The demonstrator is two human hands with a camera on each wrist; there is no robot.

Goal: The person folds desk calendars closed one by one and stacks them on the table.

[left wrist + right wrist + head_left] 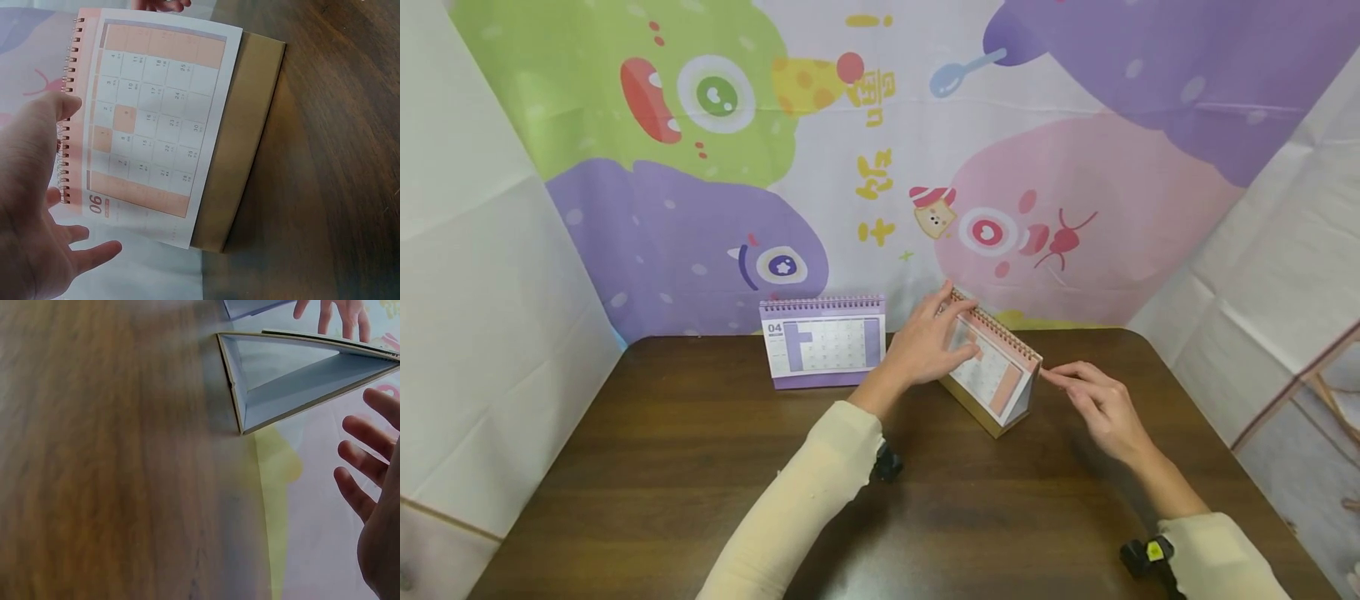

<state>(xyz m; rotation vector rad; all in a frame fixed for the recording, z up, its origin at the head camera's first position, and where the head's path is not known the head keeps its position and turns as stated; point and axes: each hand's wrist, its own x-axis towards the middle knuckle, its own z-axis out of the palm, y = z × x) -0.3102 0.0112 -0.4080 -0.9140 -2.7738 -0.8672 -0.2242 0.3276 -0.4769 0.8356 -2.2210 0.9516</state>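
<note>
As seen from the head camera, note a pink calendar (992,382) standing on the brown table (1000,517) near its back edge, turned at an angle to the right of a purple calendar (823,346); find its page facing front and left, with the spiral binding (1000,327) running along the top; see the left hand (925,340) with fingers spread apart at that binding and thumb slanting over the front of the page; see the right hand (1103,404) just beside the right end, with index finger stretched toward the upper corner; cannot quite tell, at this angle, a touch from a narrow gap between fingertip and corner; in the right wrist view, find the same fingers parted and slightly bent, near the hollow triangular stand (300,378); in the left wrist view, read 06 beside a grid of dates, above a gold base strip (240,137); on the purple calendar, read 04; behind both, see a printed backdrop (880,275) with cartoon creatures in green, purple and pink; on the arms, note cream sleeves (816,471) and, near the wrists, small black devices (889,462).
</note>
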